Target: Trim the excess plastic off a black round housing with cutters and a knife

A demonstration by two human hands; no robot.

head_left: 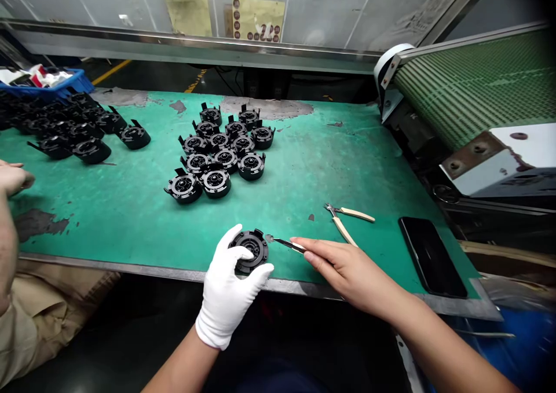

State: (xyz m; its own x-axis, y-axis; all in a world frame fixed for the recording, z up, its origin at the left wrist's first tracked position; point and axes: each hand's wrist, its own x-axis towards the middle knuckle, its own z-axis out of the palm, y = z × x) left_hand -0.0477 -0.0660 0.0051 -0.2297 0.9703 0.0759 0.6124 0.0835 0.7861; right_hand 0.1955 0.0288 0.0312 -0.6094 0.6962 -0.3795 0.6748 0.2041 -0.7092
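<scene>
My left hand (pixel 229 283), in a white glove, grips a round black plastic part (pixel 251 249) just above the table's front edge. My bare right hand (pixel 347 268) pinches a thin metal blade tool (pixel 284 243). The tool's tip points left at the part's right rim. A cluster of several identical black round parts (pixel 221 150) lies on the green mat (pixel 304 179) further back in the middle.
Cream-handled cutters (pixel 347 219) lie right of my hands, and a black phone (pixel 432 256) rests near the front right corner. More black parts (pixel 73 129) and a blue bin (pixel 56 83) sit far left. Another person's hand (pixel 13 179) is at the left edge. A green conveyor (pixel 473 80) runs at right.
</scene>
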